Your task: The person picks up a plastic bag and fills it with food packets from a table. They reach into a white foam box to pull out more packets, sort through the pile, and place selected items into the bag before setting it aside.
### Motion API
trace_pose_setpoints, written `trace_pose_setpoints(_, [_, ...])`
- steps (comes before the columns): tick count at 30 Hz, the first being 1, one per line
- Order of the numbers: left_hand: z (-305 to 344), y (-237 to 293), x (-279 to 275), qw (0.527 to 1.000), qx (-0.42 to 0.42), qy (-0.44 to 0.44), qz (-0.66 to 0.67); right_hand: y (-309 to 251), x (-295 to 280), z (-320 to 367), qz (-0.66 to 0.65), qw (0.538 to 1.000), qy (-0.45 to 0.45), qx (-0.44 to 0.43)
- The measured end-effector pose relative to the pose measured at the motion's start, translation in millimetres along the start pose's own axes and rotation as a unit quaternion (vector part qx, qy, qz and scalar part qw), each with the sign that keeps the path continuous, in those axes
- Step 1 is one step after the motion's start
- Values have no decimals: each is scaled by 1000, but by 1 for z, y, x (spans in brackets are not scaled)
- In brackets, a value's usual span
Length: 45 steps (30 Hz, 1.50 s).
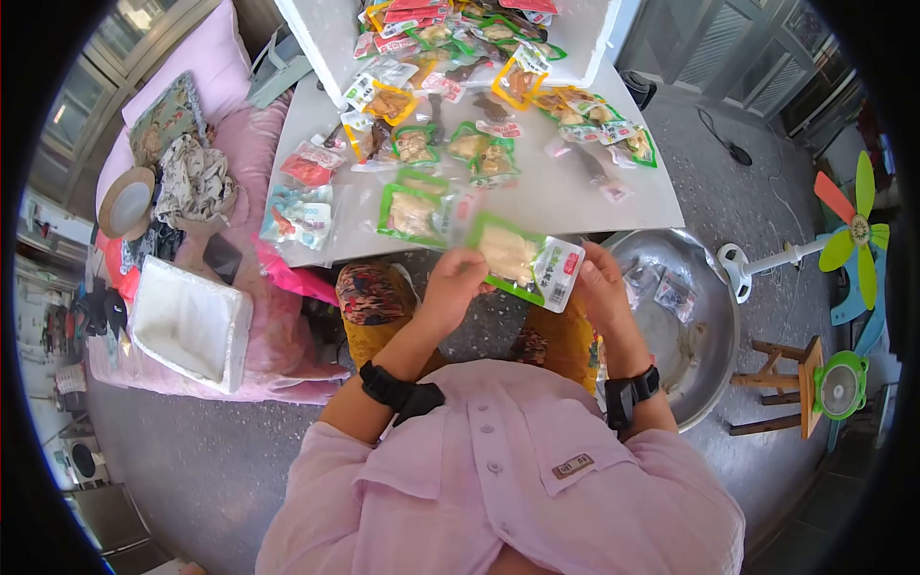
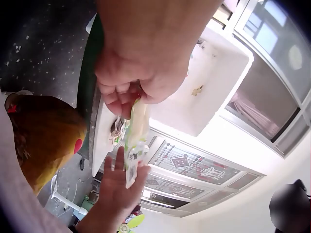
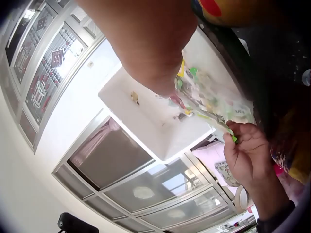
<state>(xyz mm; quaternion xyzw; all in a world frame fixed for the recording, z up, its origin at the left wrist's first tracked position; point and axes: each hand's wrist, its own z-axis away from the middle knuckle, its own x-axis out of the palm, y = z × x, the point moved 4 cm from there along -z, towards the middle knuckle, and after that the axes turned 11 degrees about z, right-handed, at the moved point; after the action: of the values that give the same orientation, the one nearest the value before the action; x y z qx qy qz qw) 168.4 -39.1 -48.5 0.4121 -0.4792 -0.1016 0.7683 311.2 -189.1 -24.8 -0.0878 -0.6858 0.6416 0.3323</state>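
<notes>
Over the lap, close to the table's near edge, both hands hold one green-edged clear food packet (image 1: 508,254) with pale pieces inside and a white printed label at its right end. My left hand (image 1: 455,292) pinches its lower left edge between thumb and fingers. At the label end, my right hand (image 1: 604,283) has thumb and fingers on either side of the packet. The left wrist view shows the packet (image 2: 138,124) edge-on between the hands. On the table just beyond lies a similar green-edged packet (image 1: 414,213).
The white table (image 1: 364,244) bears several scattered food packets, with a white foam box (image 1: 321,48) of more packets at its back. A large metal basin (image 1: 724,335) stands right, near a fan (image 1: 859,230) and wooden stool (image 1: 781,383). Another foam box (image 1: 235,335) lies left on the pink-covered bed.
</notes>
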Motion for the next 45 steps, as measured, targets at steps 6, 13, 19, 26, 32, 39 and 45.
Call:
trace_pose_setpoints(6, [2, -10, 22, 987, 0, -22, -160, 18, 14, 3, -51, 988, 69, 130])
trace_pose_setpoints(13, [-9, 51, 36, 720, 373, 16, -584, 18, -3, -6, -58, 982, 126, 125])
trace_pose_setpoints(19, [-46, 31, 14, 586, 298, 46, -752, 26, 3, -11, -47, 986, 112, 117])
trace_pose_setpoints(26, [-55, 36, -3, 666, 189, 23, -721, 26, 11, -17, -41, 984, 114, 130])
trace_pose_setpoints(32, [-55, 45, -10, 750, 130, -1, -648, 29, 21, -25, -64, 981, 110, 148])
trace_pose_setpoints(39, [-40, 53, -6, 761, 214, 30, -611, 37, 33, -37, -87, 979, 63, 174])
trace_pose_setpoints(45, [-19, 58, 19, 681, 290, 19, -672, 45, 53, -52, -100, 977, 22, 187])
